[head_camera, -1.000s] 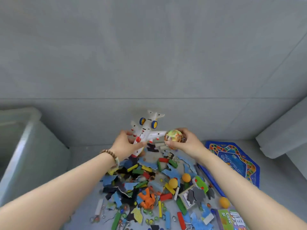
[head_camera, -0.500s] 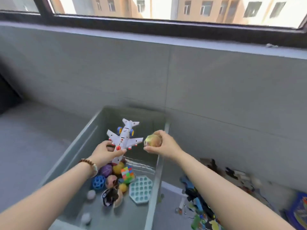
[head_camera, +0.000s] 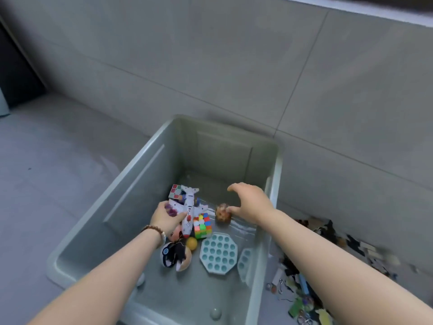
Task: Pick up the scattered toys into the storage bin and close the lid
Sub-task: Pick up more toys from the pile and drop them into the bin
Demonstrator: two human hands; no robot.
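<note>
The grey-green storage bin (head_camera: 131, 184) stands open on the floor against the wall. My left hand (head_camera: 165, 218) is low inside it, still wrapped around the white toy airplane (head_camera: 189, 208), which lies over other toys. My right hand (head_camera: 251, 202) is inside the bin with fingers spread, and the brownish patterned ball (head_camera: 223, 213) sits just off its fingertips, released. A colourful puzzle cube (head_camera: 202, 225), a second cube (head_camera: 175, 191), a teal pop-it toy (head_camera: 219, 253), a small yellow ball (head_camera: 192, 243) and a dark round plush (head_camera: 175, 254) lie in the bin.
A heap of scattered toy pieces (head_camera: 302, 292) covers the floor to the right of the bin. The grey tiled wall (head_camera: 234, 66) rises right behind the bin. Bare floor (head_camera: 46, 160) lies on the left, with a dark opening (head_camera: 16, 73) at the far left. No lid is in view.
Both hands went from above the bin's rim down into it. My right hand opened and let the ball go; the airplane now rests on the toys under my left hand.
</note>
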